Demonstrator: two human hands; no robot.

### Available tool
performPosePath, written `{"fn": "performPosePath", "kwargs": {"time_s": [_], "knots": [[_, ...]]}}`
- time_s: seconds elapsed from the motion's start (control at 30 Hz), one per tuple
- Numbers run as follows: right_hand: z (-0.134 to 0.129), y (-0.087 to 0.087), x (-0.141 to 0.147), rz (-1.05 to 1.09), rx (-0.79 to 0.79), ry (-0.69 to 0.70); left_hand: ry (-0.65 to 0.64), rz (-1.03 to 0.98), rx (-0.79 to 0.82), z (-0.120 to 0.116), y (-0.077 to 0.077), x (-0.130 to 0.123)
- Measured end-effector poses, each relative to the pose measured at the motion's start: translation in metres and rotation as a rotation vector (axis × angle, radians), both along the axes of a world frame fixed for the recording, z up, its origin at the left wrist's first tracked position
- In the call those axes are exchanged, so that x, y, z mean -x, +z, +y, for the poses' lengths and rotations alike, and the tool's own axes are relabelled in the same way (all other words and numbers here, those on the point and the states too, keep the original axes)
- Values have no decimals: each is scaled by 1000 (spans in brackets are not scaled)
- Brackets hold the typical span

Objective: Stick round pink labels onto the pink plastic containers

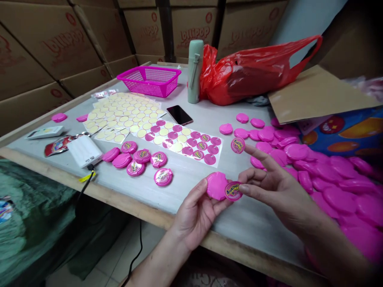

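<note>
Gray surface [191, 171] is standing before stacked cartons [194, 30], L hand [197, 219] gripping a pink case [216, 185] nr the front edge, R hand [281, 183] holding its grip spread w/ a round sticker [232, 191] at thumb & index tip each.

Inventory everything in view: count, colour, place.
Round plastic case: 1, pink, left hand
Round printed stickers: 2, pink, right hand
Clustered plastic cases: 7, pink, left
Heaped plastic cases: many, pink, right
Stray plastic cases: 2, pink, far left
Sticker sheets: several, cream/pink, centre
Flat phone: 1, black, centre
Mesh plastic basket: 1, magenta, rear
Cylindrical bottle: 1, green, rear
Plastic bag: 1, red, rear
Rectangular devices: 2, white, left
Foil packet: 1+, red, left
Thin cable: 1+, black, left
Printed box: 1, blue, right
Cardboard boxes: many, brown, background
Table: 1, grey, centre
Draped sheeting: 1, green, lower left
Bare hands: 2, foreground
</note>
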State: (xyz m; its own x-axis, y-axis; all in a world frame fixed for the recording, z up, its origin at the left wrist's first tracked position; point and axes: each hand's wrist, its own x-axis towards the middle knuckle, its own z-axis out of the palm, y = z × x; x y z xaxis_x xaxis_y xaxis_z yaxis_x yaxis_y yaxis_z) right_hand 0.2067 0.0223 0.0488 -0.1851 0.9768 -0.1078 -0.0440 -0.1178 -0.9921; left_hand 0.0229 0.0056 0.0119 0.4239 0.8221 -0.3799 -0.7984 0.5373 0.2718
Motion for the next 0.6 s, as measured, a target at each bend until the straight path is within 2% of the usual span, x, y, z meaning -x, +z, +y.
{"fn": "performPosePath", "kwargs": {"time_s": [0.23,0.6], "knots": [[-4,2,4,-150,-48,89,-58,32,-16,-1,-6,-2],[-3,3,3,-273,-80,61,-144,102,-36,0,-8,-2]]}}
